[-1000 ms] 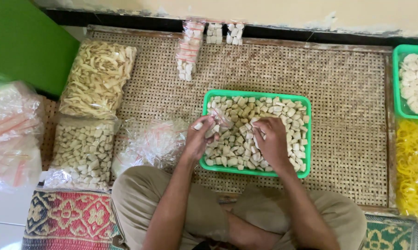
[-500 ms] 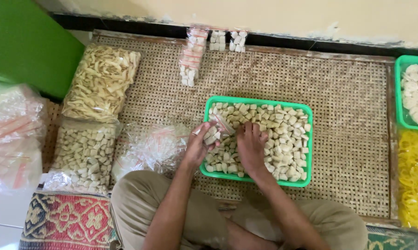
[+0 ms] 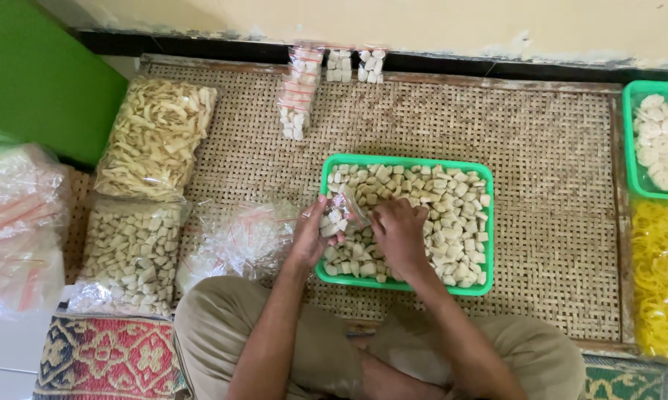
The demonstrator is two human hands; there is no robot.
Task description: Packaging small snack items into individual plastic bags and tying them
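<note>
Bags of crackers (image 3: 156,137) far left, partly cut by glare | left hand (image 3: 313,235) grip closed on small clear bag (image 3: 343,215), contents blurred | right hand (image 3: 399,231) curled over pale pieces in green tray (image 3: 408,161), fingertips hidden, hold unclear | second tray (image 3: 630,141) cropped right

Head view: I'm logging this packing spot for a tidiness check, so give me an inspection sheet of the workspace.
Surface: woven mat on the floor.
Job's things: green tray of pale snack pieces; small clear bag part filled.
Clutter: big bag of cubes, bag of strips, pile of empty bags, filled packets.
Hands: left hand holds the small clear bag; right hand over the tray, at the bag.
Cables: nothing seen.
Surroundings: wall, green box, second tray.
</note>
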